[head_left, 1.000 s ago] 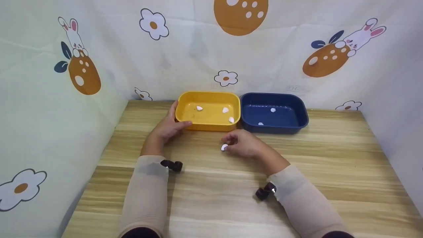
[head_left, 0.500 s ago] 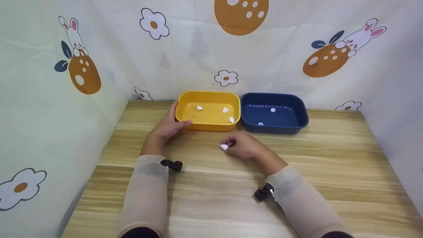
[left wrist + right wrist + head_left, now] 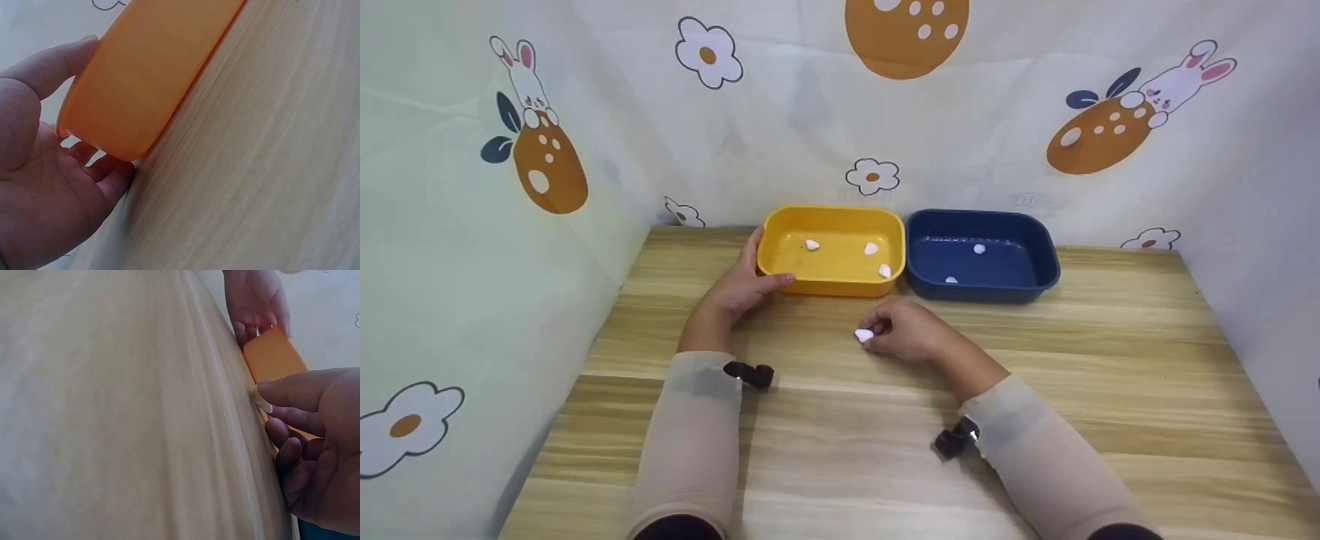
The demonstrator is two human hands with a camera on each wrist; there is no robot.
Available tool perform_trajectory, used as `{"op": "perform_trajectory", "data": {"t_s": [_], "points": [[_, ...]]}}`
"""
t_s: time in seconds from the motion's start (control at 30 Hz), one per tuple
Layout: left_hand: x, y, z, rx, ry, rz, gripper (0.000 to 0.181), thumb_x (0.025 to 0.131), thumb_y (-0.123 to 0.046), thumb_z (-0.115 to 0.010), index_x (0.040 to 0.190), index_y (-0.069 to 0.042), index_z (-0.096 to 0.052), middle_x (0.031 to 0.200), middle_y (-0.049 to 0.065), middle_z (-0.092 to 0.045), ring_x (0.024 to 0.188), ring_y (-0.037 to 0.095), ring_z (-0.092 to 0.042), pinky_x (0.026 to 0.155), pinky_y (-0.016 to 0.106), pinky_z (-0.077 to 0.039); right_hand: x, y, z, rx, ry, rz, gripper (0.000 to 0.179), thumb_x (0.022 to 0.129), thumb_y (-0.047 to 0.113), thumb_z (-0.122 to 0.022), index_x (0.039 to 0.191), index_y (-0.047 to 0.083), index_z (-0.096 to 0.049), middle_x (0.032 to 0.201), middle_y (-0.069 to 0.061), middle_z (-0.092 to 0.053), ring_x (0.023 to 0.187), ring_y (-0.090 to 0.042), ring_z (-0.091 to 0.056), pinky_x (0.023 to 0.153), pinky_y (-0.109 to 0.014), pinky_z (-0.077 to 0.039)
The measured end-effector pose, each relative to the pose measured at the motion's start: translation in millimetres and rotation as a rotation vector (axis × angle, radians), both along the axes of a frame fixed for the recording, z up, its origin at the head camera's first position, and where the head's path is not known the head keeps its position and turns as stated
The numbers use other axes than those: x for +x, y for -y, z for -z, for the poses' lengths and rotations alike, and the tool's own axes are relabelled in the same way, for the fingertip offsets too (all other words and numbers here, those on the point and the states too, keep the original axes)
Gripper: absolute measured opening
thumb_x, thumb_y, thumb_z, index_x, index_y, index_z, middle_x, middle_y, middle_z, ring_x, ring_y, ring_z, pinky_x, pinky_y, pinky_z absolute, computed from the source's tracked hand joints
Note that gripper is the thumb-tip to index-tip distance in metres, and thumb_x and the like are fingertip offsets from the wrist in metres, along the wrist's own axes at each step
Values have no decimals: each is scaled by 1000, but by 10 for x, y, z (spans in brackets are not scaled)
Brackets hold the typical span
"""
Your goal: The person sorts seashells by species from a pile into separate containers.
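Observation:
My left hand (image 3: 740, 289) grips the near left corner of a yellow bin (image 3: 840, 287), thumb on the front rim and fingers round the left side. In the left wrist view the bin's wall (image 3: 135, 79) lies between thumb and curled fingers. In front of the bin, my right hand (image 3: 907, 330) pinches a small white pebble-like piece (image 3: 863, 336) between thumb and finger, close over the table. The right wrist view shows that piece (image 3: 262, 400) at the thumb tip, with the other fingers curled. Three similar white pieces, one being a white piece (image 3: 812, 245), lie inside the yellow bin.
A dark blue bin (image 3: 982, 294) stands against the yellow bin's right side, with two white pieces inside, including a white piece (image 3: 979, 249). Both bins sit at the back of the wooden table (image 3: 840, 450), before a patterned cloth wall (image 3: 780, 135).
My right hand has shifted slightly left with the white piece, which has turned between the fingertips. The left hand keeps its grip on the yellow bin.

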State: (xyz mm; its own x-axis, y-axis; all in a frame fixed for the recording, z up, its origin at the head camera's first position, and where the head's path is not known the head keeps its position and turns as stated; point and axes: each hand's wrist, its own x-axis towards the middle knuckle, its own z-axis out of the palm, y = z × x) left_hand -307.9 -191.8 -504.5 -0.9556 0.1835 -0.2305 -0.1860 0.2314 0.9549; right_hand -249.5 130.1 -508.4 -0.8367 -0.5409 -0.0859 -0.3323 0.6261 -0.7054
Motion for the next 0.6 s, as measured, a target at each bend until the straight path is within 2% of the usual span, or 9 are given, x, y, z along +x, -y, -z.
{"op": "perform_trajectory", "data": {"t_s": [0.33, 0.5, 0.6], "points": [[-10, -3, 0, -9, 8, -2, 122, 90, -25, -87, 173, -37, 3, 183, -1, 1, 166, 22, -16, 139, 38, -13, 16, 16, -13, 45, 0, 18, 16, 91, 16, -83, 106, 14, -82, 93, 2, -75, 95, -14, -61, 90, -33, -52], [0, -2, 0, -6, 0, 4, 121, 91, -23, -86, 173, -36, 3, 183, -1, -1, 166, 23, -18, 139, 38, -14, 33, 7, -86, -27, 78, 31, 18, 92, 12, -80, 109, 14, -81, 93, 2, -76, 88, -11, -64, 82, -29, -55], [1, -8, 1, 2, -5, 4, 120, 91, -23, -85, 173, -36, 3, 183, -1, -2, 165, 23, -19, 139, 38, -14, 40, -11, -168, -84, 110, 73, 22, 90, 9, -79, 111, 14, -81, 96, 1, -76, 89, -13, -65, 81, -29, -55]]}}
